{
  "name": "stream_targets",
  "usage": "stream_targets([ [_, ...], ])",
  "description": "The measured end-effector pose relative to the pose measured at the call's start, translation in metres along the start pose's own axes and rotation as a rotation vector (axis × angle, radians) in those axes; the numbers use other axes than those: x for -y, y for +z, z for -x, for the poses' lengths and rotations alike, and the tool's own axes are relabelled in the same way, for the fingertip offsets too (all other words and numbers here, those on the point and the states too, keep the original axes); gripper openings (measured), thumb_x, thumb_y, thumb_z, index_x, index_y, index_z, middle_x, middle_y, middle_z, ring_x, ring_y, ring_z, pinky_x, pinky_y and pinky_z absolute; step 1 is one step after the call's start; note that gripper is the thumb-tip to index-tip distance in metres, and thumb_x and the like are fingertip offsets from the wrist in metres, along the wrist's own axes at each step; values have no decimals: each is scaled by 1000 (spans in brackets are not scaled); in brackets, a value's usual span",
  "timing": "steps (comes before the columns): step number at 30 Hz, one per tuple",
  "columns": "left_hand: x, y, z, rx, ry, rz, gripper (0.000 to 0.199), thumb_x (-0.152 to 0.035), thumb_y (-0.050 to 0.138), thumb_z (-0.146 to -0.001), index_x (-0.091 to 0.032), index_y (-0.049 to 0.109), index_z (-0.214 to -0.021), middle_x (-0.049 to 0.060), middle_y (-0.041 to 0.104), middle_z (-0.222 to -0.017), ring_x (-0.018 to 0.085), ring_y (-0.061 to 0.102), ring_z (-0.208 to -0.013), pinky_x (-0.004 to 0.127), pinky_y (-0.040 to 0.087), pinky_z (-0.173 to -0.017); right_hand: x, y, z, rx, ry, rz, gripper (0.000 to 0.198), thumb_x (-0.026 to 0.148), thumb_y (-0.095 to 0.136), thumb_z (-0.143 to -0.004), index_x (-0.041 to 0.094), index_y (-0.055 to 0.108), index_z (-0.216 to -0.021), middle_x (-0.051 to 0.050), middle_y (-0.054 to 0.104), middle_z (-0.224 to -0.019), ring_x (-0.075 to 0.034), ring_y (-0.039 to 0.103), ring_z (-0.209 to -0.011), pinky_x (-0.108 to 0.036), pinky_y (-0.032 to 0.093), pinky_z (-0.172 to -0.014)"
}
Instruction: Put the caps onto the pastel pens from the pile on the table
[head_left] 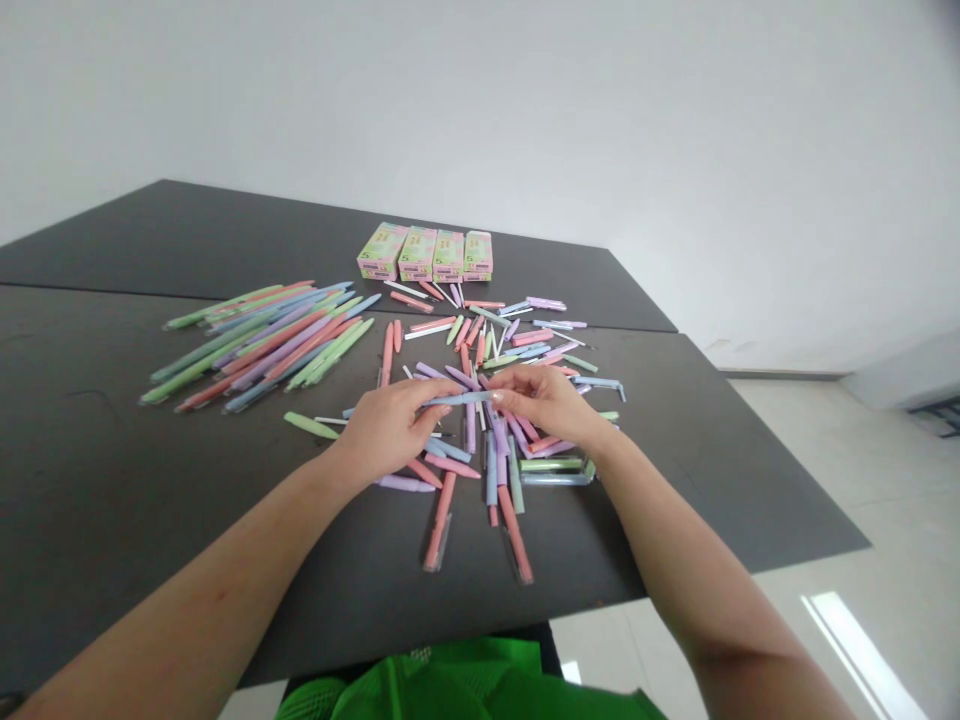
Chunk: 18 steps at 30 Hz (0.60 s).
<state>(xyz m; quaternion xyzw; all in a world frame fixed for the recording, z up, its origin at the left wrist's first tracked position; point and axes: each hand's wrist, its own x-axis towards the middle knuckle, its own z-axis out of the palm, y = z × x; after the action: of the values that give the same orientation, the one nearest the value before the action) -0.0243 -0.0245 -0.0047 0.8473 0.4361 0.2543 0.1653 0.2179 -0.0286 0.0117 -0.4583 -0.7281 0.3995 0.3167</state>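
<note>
Green clothing (465,685) showed nearest, below a dark table (712,450). Pen parts (470,430) lay scattered mid-table; long pens (262,345) were heaped left; four boxes (424,257) (pink and green) stood far. Left hand (386,430) and right hand (546,400) — fingertips pinched on it — held a blue pen piece (466,398) above the scatter.

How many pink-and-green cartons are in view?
4, in a row far back on the dark table: leftmost carton, second carton, third carton, rightmost carton. Others may be hidden.

Bare left hand (391,425) and bare right hand (546,400) near each other, both pinching; bare forearms (225,560) angle inward.
</note>
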Motion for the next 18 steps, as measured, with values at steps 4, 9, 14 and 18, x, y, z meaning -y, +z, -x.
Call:
stream_targets([
  [4, 2, 0, 0, 5, 0, -9, 30, -27, 50, -89, -29, 67, -114, -2, 73, -108, 19, 68, -96, 29, 51, -82, -2, 0, 1, -33, -58, -23, 27, 37, 71, -77, 17, 67, -96, -3, 67, -85, -12, 57, -70, -25, 43, -63],
  [9, 2, 2, 2, -27, 31, -24, 30, -26, 51, -89, -28, 66, -116, -1, 73, -109, 20, 67, -98, 31, 50, -86, 0, 4, 0, 3, -7, 124, 38, 45, 55, -89, 15, 66, -70, 2, 54, -55, -8, 38, -47, -23, 27, -47],
  [14, 2, 2, 2, -34, 25, -29, 29, -25, 52, -89, -28, 67, -113, -1, 73, -108, 19, 68, -97, 30, 51, -85, 4, 8, 0, 50, 57, 127, 50, 51, 42, -94, 15, 62, -66, 1, 55, -51, -7, 37, -42, -22, 27, -44],
  [18, 4, 1, 0, -10, 8, -8, 29, -26, 52, -89, -29, 67, -114, -1, 73, -107, 20, 68, -96, 30, 50, -83, 3, 6, 1, 18, -5, 82, 37, 49, 55, -89, 15, 66, -82, 0, 62, -65, -9, 46, -54, -22, 34, -52],
])
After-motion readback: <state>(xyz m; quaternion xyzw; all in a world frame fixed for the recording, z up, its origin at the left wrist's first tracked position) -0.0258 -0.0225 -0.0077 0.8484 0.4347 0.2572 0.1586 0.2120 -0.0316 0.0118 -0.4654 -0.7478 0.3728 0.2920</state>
